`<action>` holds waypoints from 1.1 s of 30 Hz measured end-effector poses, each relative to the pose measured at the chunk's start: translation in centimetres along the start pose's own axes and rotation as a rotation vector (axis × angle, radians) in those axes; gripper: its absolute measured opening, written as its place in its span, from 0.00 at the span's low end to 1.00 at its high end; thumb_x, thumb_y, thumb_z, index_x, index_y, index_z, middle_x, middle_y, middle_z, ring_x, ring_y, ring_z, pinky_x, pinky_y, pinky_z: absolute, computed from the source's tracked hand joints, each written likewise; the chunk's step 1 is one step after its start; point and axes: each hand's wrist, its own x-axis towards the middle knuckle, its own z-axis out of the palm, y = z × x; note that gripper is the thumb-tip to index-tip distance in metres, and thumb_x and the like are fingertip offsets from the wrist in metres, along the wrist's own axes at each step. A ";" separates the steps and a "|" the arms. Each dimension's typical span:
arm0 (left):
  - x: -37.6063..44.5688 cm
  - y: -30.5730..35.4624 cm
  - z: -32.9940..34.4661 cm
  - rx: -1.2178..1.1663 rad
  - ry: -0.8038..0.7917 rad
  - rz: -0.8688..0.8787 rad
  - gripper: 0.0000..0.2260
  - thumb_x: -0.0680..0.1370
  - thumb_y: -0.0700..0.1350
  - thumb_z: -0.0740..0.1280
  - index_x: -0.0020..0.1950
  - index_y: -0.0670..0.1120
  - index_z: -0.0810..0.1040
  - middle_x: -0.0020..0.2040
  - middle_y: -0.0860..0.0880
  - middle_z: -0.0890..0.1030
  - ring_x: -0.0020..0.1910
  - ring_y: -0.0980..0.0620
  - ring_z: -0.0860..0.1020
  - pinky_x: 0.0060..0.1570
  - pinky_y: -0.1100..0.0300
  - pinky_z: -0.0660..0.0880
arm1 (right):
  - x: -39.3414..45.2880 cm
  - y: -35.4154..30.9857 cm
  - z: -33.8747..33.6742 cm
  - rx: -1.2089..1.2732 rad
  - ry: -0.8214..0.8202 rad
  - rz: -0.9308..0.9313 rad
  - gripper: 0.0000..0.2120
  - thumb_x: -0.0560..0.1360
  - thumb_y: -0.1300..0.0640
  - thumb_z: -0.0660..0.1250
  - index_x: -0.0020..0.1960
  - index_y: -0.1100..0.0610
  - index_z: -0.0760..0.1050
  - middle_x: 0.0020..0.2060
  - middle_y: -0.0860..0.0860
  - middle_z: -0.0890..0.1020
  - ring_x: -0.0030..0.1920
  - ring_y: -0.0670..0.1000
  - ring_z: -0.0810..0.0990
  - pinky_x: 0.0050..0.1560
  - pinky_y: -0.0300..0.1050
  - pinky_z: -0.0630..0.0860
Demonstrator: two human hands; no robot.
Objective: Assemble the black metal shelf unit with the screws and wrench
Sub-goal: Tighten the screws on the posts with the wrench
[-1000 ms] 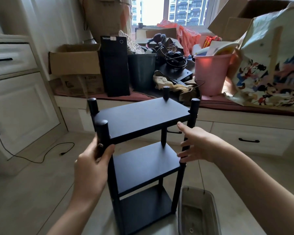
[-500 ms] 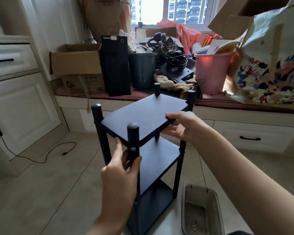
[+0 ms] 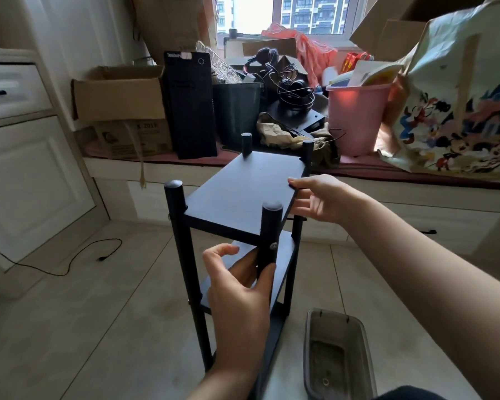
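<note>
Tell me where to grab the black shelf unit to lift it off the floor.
Take the shelf unit by two diagonally opposite upright posts, just under the top board, coming in from the sides. The posts are round and slim enough to wrap, and the board above stops a slipping hand. The left hand already grips the near post there; the right hand only touches the board's edge.

The shelf unit point(image 3: 243, 197) is coloured matt black. A pink bucket point(image 3: 355, 116), brown cardboard box point(image 3: 119, 93), cartoon-printed bag point(image 3: 456, 111), and beige floor tiles point(image 3: 98, 313) are seen.
</note>
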 end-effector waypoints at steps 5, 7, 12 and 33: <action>0.4 -0.3 0.7 -0.092 -0.081 -0.023 0.18 0.71 0.34 0.77 0.49 0.49 0.73 0.40 0.50 0.87 0.42 0.52 0.86 0.39 0.68 0.78 | 0.5 -0.1 -0.7 -0.036 0.016 -0.012 0.04 0.79 0.61 0.65 0.52 0.61 0.76 0.35 0.56 0.85 0.33 0.53 0.85 0.29 0.43 0.80; 0.1 -0.4 1.0 -0.081 -0.099 0.011 0.16 0.70 0.33 0.77 0.46 0.48 0.74 0.41 0.52 0.87 0.43 0.54 0.86 0.41 0.70 0.78 | 0.4 0.1 -0.9 -0.051 0.000 -0.002 0.04 0.80 0.59 0.65 0.50 0.60 0.76 0.35 0.56 0.85 0.33 0.53 0.85 0.28 0.41 0.79; 0.1 -1.0 1.7 -0.136 -0.153 -0.053 0.13 0.68 0.34 0.79 0.42 0.48 0.79 0.42 0.50 0.87 0.46 0.52 0.86 0.45 0.67 0.79 | 0.0 0.3 -1.4 -0.088 -0.045 -0.024 0.07 0.80 0.55 0.66 0.51 0.58 0.77 0.36 0.55 0.85 0.33 0.52 0.85 0.28 0.40 0.78; 0.3 -5.1 1.3 0.306 -0.495 -0.034 0.08 0.77 0.46 0.73 0.51 0.59 0.80 0.48 0.62 0.85 0.54 0.63 0.81 0.54 0.72 0.74 | -5.6 10.4 -8.0 -0.009 0.010 0.022 0.14 0.77 0.67 0.67 0.62 0.64 0.74 0.52 0.62 0.84 0.49 0.61 0.85 0.46 0.54 0.83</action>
